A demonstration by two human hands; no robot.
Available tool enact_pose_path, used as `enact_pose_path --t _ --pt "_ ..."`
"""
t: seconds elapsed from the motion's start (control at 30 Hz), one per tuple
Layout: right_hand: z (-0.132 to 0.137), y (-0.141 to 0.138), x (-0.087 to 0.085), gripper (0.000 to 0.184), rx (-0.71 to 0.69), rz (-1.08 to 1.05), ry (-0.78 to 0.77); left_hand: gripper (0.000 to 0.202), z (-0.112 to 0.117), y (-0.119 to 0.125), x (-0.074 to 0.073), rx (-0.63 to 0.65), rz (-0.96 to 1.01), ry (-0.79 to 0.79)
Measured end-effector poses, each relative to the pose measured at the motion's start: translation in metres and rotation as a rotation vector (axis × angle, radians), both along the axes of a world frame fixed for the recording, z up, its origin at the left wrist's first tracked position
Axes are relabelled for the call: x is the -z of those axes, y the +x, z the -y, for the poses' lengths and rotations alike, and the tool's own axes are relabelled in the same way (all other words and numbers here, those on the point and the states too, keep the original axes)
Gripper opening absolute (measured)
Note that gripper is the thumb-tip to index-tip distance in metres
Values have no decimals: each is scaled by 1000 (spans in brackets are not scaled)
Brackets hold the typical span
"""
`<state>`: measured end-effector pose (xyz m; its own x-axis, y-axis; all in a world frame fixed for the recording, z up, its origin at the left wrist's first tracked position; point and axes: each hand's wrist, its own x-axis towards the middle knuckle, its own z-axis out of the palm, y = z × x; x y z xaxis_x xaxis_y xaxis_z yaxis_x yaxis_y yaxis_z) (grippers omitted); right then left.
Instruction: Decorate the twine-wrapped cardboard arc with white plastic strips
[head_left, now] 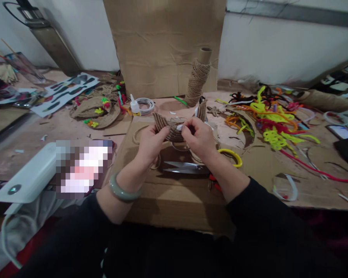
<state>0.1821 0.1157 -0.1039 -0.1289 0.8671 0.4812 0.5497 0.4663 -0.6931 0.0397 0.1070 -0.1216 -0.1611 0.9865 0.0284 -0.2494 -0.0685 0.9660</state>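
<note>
A curved piece wrapped in brown jute twine (166,125) is held above a cardboard sheet (174,197) at the table's middle. My left hand (150,143) pinches its left part, fingers closed, with a grey-green bangle on the wrist. My right hand (199,137) grips the right part, thumb and fingers pressed on a small white bit at the top. Scissors (185,167) lie shut on the cardboard right under my hands. A yellow ring (232,156) rests beside my right wrist.
A twine spool (197,79) stands before an upright cardboard panel (165,42). A glue bottle (134,104) and a tape roll (146,105) sit behind my hands. A pile of coloured pipe cleaners (269,119) spreads at right. A white device (26,177) lies at left, twine mats (95,110) beyond.
</note>
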Motion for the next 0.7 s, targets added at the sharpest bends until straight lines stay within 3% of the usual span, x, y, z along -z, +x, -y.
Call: enact_pose_path --t 0.4,0.7 --pt "0 2 -4 9 65 -103 7 18 -7 -5 -5 -82 183 -22" --pt "-23 17 6 12 150 -308 -27 20 -10 -8 -6 -117 185 -40"
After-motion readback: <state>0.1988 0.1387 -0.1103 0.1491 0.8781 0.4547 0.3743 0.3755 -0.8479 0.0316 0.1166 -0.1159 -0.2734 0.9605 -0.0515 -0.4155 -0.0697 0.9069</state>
